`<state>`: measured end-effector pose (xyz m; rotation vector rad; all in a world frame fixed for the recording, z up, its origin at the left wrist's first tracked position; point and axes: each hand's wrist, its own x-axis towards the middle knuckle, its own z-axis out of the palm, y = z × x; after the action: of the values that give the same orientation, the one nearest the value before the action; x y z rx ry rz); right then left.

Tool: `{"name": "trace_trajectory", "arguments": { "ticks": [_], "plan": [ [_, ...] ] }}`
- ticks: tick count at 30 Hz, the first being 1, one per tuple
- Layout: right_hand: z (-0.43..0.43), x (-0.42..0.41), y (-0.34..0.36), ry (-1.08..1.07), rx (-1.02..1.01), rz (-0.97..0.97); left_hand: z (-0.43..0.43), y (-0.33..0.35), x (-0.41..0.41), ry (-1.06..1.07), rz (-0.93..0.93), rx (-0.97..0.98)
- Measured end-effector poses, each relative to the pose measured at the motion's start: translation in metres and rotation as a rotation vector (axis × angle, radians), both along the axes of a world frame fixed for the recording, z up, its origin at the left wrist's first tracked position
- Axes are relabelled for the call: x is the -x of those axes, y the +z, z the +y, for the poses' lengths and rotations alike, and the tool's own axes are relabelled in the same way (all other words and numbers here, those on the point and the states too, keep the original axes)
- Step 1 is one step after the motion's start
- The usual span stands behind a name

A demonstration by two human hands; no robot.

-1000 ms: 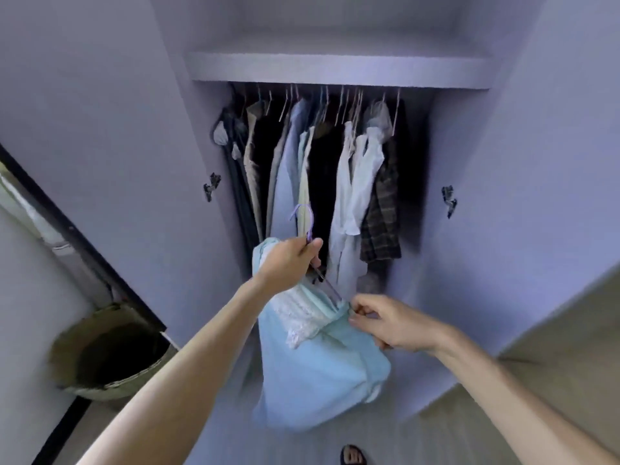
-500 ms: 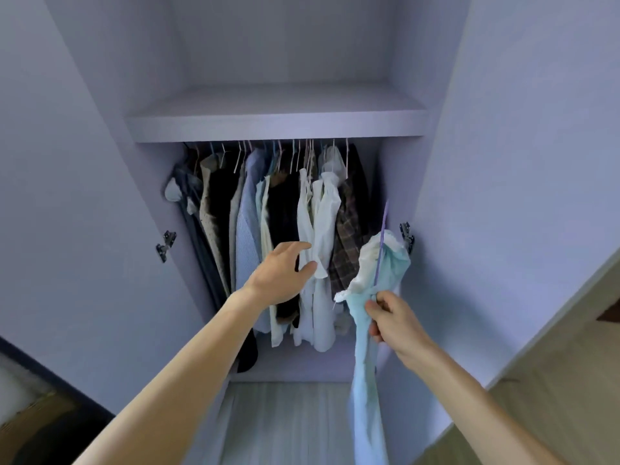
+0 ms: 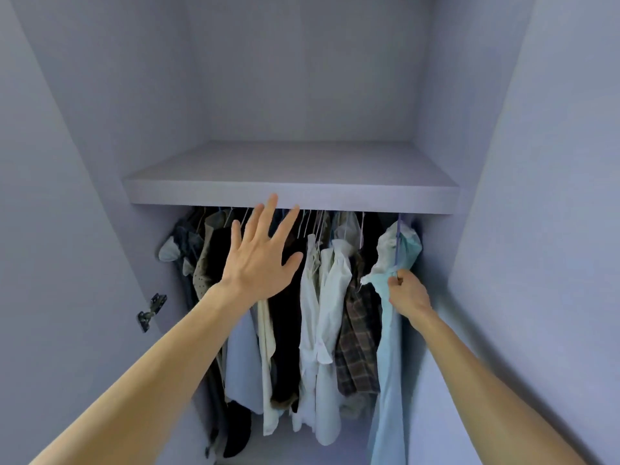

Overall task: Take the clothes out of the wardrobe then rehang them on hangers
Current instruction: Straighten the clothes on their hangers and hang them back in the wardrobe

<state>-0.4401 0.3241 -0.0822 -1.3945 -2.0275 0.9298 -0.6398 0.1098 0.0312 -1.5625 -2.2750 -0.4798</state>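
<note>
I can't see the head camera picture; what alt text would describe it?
A person's right hand holds a pale blue garment on a purple hanger at the right end of a full row of hanging clothes. The left hand is open, fingers spread before the clothes, under a bare shelf.

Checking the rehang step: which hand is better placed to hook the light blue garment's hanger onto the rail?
Right. The right hand grips the light blue garment on its hanger at the rail's right end; the left hand is open and empty.
</note>
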Motion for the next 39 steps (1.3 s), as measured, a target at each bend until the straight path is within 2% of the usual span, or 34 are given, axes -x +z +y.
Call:
{"name": "trace_trajectory", "arguments": {
  "ticks": [5,11,17,21,24,26,28,33,39],
  "plan": [
    [0.075,0.028,0.008,-0.037,-0.09,-0.024,0.082,0.016,0.017,0.042,0.156,-0.041],
    [0.126,0.064,-0.009,-0.119,-0.139,-0.011,0.13,-0.021,0.03,0.15,0.018,-0.043],
    [0.163,0.093,-0.025,-0.104,-0.084,-0.074,0.139,-0.038,0.042,0.183,0.099,-0.124],
    [0.165,0.095,-0.043,-0.069,-0.033,-0.126,0.144,-0.043,0.043,0.189,0.091,-0.14],
    [0.158,0.097,-0.052,-0.017,-0.117,-0.287,0.145,-0.045,0.045,0.178,0.09,-0.159],
    [0.151,0.106,-0.054,0.072,-0.219,-0.447,0.146,-0.047,0.046,0.178,0.091,-0.158],
    [0.141,0.122,-0.053,0.178,-0.285,-0.519,0.148,-0.049,0.046,0.183,0.088,-0.144],
    [0.122,0.168,-0.05,0.332,-0.222,-0.462,0.148,-0.049,0.047,0.204,0.112,-0.115],
    [0.105,0.17,-0.053,0.273,-0.141,-0.261,0.14,-0.039,0.044,0.191,0.103,-0.071]
  ]
}}
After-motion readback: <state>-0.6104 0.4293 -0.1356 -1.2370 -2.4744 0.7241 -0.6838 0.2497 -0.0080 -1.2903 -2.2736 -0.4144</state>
